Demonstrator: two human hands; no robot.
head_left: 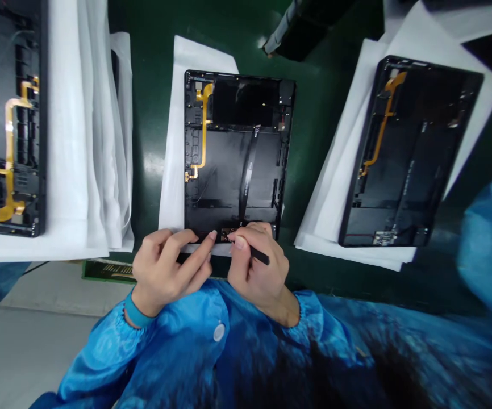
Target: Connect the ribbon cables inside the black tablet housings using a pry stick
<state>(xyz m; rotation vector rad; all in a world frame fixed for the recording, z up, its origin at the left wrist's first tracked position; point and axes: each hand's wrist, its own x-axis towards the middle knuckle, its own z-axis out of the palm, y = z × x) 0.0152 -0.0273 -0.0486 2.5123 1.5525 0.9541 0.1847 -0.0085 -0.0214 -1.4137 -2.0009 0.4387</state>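
Note:
A black tablet back housing point(229, 187) lies in front of me on a white foam sleeve point(171, 170), its inside facing up. An orange flex cable point(204, 128) runs along its left side and a black ribbon cable point(248, 176) down its middle. My right hand point(263, 264) pinches a slim black stick-like tool point(258, 255), its tip at a small circuit board point(228, 233) on the housing's near edge. Whether it is tweezers or a pry stick I cannot tell. My left hand point(173, 264) rests its spread fingers on the same edge, left of the board.
Another open housing point(399, 153) lies on white sleeves at the right. At the left, a further housing point(28, 187) sits on a thick stack of white sleeves point(95, 142). A dark object point(305, 28) stands at the back of the green table point(152, 113). A blue sleeve point(491, 238) shows at the right edge.

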